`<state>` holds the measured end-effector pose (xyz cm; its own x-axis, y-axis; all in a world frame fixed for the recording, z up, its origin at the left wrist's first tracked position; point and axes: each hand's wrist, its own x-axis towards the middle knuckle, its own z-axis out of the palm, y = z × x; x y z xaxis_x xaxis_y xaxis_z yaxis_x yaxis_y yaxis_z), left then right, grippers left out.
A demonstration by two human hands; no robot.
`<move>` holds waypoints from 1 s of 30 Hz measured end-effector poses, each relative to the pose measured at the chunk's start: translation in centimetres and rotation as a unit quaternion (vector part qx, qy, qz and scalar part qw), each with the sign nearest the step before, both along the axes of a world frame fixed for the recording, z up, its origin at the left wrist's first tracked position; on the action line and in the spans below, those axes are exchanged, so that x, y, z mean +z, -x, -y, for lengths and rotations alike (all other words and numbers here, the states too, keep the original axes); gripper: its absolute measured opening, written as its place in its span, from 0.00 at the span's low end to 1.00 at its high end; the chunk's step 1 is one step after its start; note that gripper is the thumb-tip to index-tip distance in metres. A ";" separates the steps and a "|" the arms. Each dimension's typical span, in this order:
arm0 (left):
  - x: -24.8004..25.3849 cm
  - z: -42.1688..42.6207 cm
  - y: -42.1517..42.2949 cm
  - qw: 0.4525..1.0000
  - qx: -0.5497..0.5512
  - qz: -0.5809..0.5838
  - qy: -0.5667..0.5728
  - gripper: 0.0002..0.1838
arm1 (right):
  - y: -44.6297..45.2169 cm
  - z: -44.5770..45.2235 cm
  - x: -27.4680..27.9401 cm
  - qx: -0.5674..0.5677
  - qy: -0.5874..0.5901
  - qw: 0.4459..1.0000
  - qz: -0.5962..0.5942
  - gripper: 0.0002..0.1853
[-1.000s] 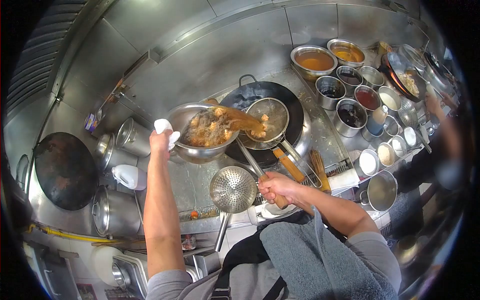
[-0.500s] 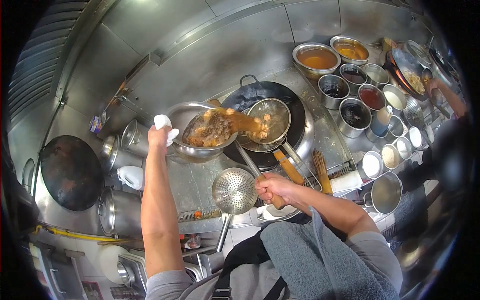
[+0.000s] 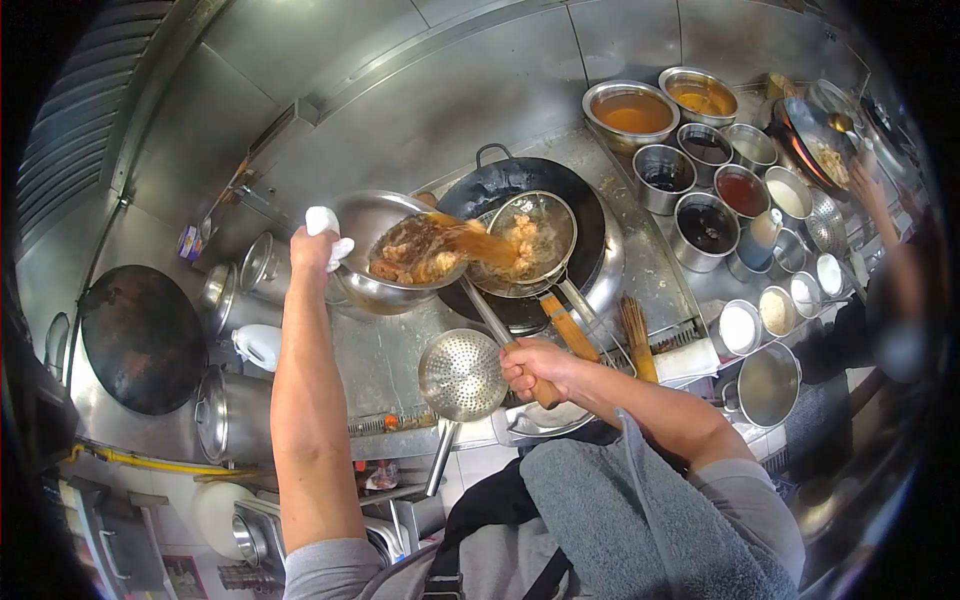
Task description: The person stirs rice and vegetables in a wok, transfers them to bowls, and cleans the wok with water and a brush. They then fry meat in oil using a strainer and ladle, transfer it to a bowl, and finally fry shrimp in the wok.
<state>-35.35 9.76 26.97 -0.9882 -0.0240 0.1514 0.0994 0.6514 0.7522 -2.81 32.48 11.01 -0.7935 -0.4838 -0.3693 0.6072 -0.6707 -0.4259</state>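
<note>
- Left hand [image 3: 312, 248] clamps a white cloth [image 3: 322, 220] against the rim of a metal bowl [image 3: 370, 212]
- The bowl tilts beside the black wok [image 3: 480, 188], spilling brown liquid [image 3: 475, 240] and fried pieces [image 3: 523, 233] into a mesh strainer [image 3: 553, 225] over the wok
- Right hand [image 3: 537, 368] wraps tightly round a wood-ended handle [image 3: 488, 316]; its far end is hidden
- A perforated ladle [image 3: 462, 375] lies just beside the right hand

One camera is sitting on the person's head. It is looking forward and down, over a gray towel [image 3: 650, 505], at the left hand [image 3: 313, 250], the right hand [image 3: 538, 369] and a black wok [image 3: 478, 195], all quite near. Its wide, round view is also taking in the metal wall [image 3: 400, 110] ahead.
</note>
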 end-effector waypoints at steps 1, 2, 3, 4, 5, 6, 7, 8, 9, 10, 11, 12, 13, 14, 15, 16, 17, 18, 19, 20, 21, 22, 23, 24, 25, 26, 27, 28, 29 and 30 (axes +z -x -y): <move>0.0 0.0 0.3 1.000 0.000 0.001 0.000 0.22 | 0.1 0.0 -0.2 0.000 0.002 1.000 0.006 0.05; 0.1 0.0 0.6 1.000 0.006 -0.005 0.005 0.23 | 0.3 0.0 -0.3 -0.001 0.005 1.000 0.011 0.07; 0.3 0.0 0.7 1.000 0.013 -0.010 0.010 0.23 | 0.5 0.1 -0.3 -0.001 0.006 1.000 0.012 0.07; 0.4 0.0 0.8 1.000 0.016 -0.009 0.007 0.23 | 0.7 0.1 -0.4 0.002 0.020 1.000 0.003 0.05; 0.6 0.1 0.8 1.000 0.015 -0.009 0.007 0.23 | 0.7 0.0 -0.5 0.004 0.034 0.999 -0.006 0.04; 1.0 0.0 0.6 1.000 0.021 -0.009 -0.001 0.23 | 0.8 0.1 -0.4 0.001 0.030 1.000 -0.003 0.04; 1.3 -0.1 0.3 1.000 0.028 -0.009 -0.008 0.23 | 0.9 0.4 -0.7 0.000 0.030 1.000 -0.002 0.04; 1.6 0.0 0.1 0.998 0.006 0.012 -0.066 0.22 | 1.3 0.7 -1.2 0.011 0.039 0.999 -0.012 0.04; 1.9 0.1 0.0 0.998 0.006 0.012 -0.066 0.22 | 1.5 1.2 -1.2 0.022 0.048 0.998 -0.023 0.05; 2.3 0.1 0.0 0.998 0.010 0.017 -0.062 0.22 | 1.8 1.8 -1.2 0.021 0.054 0.998 -0.020 0.04; 2.7 0.3 -0.1 0.998 0.016 0.022 -0.059 0.22 | 2.0 2.5 -1.2 0.023 0.054 0.998 -0.019 0.04; 3.0 0.3 0.0 0.998 0.020 0.023 -0.060 0.22 | 2.1 3.2 -0.9 0.026 0.024 0.999 -0.018 0.04; 3.4 0.2 0.0 0.998 0.016 0.021 -0.049 0.22 | 2.2 3.8 -0.7 0.030 -0.006 0.999 -0.018 0.05; 3.6 0.0 0.1 0.998 0.015 0.025 -0.052 0.21 | 2.4 4.4 -1.2 0.046 0.009 0.999 -0.009 0.07; 4.1 -0.3 -0.1 0.998 0.012 0.029 -0.056 0.21 | 2.4 5.0 -2.0 0.046 0.007 0.999 -0.008 0.07; 4.0 -0.4 0.4 0.998 0.010 0.029 -0.059 0.21 | 2.1 5.6 -2.6 0.071 -0.043 0.996 -0.042 0.07; 3.8 -0.5 1.0 0.999 0.011 0.022 -0.040 0.21 | 2.1 5.9 -3.2 0.095 -0.092 0.988 -0.075 0.07; 3.6 -0.7 1.5 1.000 0.010 0.014 -0.023 0.20 | 1.7 5.6 -2.7 0.126 -0.119 0.981 -0.086 0.06; 3.1 -0.9 1.9 1.000 0.007 0.014 -0.026 0.20 | 1.1 5.2 -2.5 0.123 -0.122 0.981 -0.085 0.06; 2.4 -1.2 2.3 1.000 -0.001 -0.005 -0.007 0.20 | 0.3 5.0 -2.6 0.134 -0.228 0.954 -0.140 0.08; 1.9 -1.5 2.4 1.000 -0.009 -0.024 0.012 0.20 | -0.5 4.6 -2.4 0.145 -0.330 0.913 -0.192 0.11; 1.4 -2.0 2.2 0.998 -0.014 -0.044 0.044 0.21 | -1.4 3.3 -0.5 0.198 -0.438 0.836 -0.265 0.15; 0.8 -2.1 2.6 0.997 -0.027 -0.026 0.066 0.26 | -2.5 2.2 1.2 0.196 -0.440 0.836 -0.262 0.15; 0.4 -2.5 2.3 0.994 -0.032 -0.041 0.092 0.27 | -3.7 1.1 2.8 0.230 -0.515 0.774 -0.288 0.16; 0.0 -3.2 1.7 0.990 -0.039 -0.058 0.119 0.27 | -5.0 0.2 4.5 0.260 -0.584 0.702 -0.312 0.16; 0.1 -4.0 0.5 0.990 -0.043 -0.057 0.118 0.27 | -6.4 -0.5 6.8 0.286 -0.599 0.700 -0.264 0.20; 0.6 -4.9 -1.1 0.989 -0.047 -0.052 0.133 0.27 | -7.2 -1.1 5.9 0.284 -0.600 0.701 -0.260 0.20; 0.7 -5.5 -1.8 0.987 -0.050 -0.045 0.149 0.27 | -8.6 -1.9 4.5 0.262 -0.623 0.665 -0.316 0.21; 0.4 -5.9 -1.9 0.987 -0.054 -0.044 0.148 0.27 | -9.8 -2.8 3.5 0.240 -0.644 0.625 -0.371 0.22; 0.2 -6.2 -1.6 0.983 -0.066 -0.060 0.161 0.25 | -10.9 -3.8 4.5 0.261 -0.643 0.633 -0.343 0.22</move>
<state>-33.71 15.97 27.14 -0.9538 0.1722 0.2464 0.2753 0.8293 0.4863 8.13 36.24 15.47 -0.8365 -0.3956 -0.3792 -0.0201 0.7137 -0.7001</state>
